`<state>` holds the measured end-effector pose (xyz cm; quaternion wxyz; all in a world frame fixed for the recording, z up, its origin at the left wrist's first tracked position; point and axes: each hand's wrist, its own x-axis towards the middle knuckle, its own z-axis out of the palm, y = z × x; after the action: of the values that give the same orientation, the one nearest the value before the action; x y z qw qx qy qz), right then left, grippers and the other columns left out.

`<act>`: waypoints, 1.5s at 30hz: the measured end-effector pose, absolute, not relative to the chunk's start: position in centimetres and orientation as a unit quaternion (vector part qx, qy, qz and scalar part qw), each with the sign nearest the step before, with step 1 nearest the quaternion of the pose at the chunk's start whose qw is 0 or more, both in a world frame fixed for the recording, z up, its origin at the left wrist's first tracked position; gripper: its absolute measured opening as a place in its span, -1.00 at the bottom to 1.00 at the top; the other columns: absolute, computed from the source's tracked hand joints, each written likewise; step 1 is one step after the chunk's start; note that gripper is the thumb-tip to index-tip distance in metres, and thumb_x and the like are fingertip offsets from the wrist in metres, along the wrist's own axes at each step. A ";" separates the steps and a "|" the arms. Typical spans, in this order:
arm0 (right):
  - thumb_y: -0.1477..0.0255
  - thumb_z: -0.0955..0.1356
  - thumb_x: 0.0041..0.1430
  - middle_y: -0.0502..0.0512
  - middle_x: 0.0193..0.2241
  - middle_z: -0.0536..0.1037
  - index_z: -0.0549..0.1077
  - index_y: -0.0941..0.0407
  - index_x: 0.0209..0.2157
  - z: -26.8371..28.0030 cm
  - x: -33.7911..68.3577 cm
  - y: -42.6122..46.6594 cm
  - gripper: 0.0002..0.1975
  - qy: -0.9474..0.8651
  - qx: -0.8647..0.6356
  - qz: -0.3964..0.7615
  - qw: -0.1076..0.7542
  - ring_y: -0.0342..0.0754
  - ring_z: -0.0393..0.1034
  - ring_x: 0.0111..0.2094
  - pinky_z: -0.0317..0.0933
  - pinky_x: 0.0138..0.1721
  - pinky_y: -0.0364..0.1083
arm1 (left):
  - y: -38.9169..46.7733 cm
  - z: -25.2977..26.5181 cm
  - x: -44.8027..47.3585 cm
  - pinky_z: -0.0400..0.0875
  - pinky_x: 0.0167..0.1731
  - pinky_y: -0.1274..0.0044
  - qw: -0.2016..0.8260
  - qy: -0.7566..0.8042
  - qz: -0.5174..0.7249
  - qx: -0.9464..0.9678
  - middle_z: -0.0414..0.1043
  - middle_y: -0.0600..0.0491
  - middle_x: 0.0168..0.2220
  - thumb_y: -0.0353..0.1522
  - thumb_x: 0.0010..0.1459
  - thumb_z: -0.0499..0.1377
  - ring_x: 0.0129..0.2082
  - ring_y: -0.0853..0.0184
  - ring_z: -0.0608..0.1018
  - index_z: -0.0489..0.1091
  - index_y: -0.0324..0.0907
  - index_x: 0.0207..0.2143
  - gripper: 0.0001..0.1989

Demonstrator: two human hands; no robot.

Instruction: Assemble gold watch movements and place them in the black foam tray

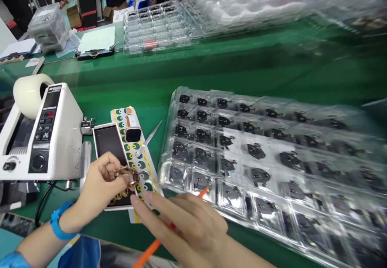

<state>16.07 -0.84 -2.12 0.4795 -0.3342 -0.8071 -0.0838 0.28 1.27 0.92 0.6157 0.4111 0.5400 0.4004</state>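
Observation:
My left hand [101,181], with a blue band at the wrist, pinches a small coppery flexible circuit part [132,176] over a shallow white-rimmed box [110,137] with a dark inside. Yellowish scraps [121,197] lie in the box's near end. A thin orange stick-like tool [148,254] runs between the fingers of my right hand [190,225]; its tip shows beyond the knuckles. The right index fingertip is close to the circuit part; whether it touches I cannot tell. Under the box's right side lies a sticker sheet [146,171], bearing a small dark-faced watch-like device [133,134] and a pointed silvery tool [150,138].
A white tape dispenser [68,139] with a tape roll [30,94] stands at left. A clear compartment tray [189,189] of black parts covers the right side. More clear trays [157,30], a clipboard [96,42] and stacked clear boxes [48,28] are at the back.

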 end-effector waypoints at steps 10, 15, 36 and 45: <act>0.61 0.34 0.17 0.21 -0.39 0.64 0.38 0.15 -0.20 -1.7 16.2 1.5 -0.84 -0.815 -0.372 -0.042 0.443 -0.02 0.45 -0.48 0.30 -0.49 -0.08 | -0.2 0.4 0.9 0.55 -0.39 0.59 0.653 0.502 0.416 0.386 0.40 0.19 -0.62 -0.18 0.02 0.35 -0.58 0.46 0.51 0.43 -0.22 -0.14 -0.59; 0.61 0.30 0.22 0.25 -0.38 0.64 0.40 0.18 -0.21 -2.3 16.5 1.5 -0.88 -0.836 -0.330 -0.062 0.434 -0.01 0.45 -0.47 0.30 -0.46 -0.07 | -0.5 0.1 0.9 0.55 -0.42 0.64 0.621 0.522 0.409 0.418 0.43 0.16 -0.62 -0.32 0.06 0.30 -0.58 0.46 0.51 0.48 -0.25 -0.13 -0.69; 0.67 0.34 0.16 0.23 -0.40 0.59 0.40 0.19 -0.25 -2.2 15.8 1.1 -0.86 -0.807 -0.362 -0.010 0.466 -0.03 0.38 -0.45 0.28 -0.45 -0.09 | -0.7 -0.3 0.9 0.35 -0.56 0.68 0.574 0.534 0.398 0.477 0.40 0.14 -0.61 -0.39 0.08 0.20 -0.62 0.49 0.40 0.48 -0.23 -0.16 -0.76; 0.49 0.21 0.32 -0.01 -0.45 0.39 0.34 0.06 -0.23 -0.5 17.0 1.1 -0.90 -0.736 -0.399 0.338 0.430 -0.16 0.27 -0.54 0.17 -0.56 -0.18 | 0.8 0.4 0.2 0.32 -0.53 0.69 0.638 0.502 0.430 0.394 0.37 0.16 -0.59 -0.41 -0.07 0.33 -0.59 0.51 0.41 0.34 -0.23 -0.49 -0.81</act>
<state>17.03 1.11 -0.54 0.4298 -0.3986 -0.7362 0.3382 0.22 0.78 0.38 0.6384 0.3941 0.5019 0.4304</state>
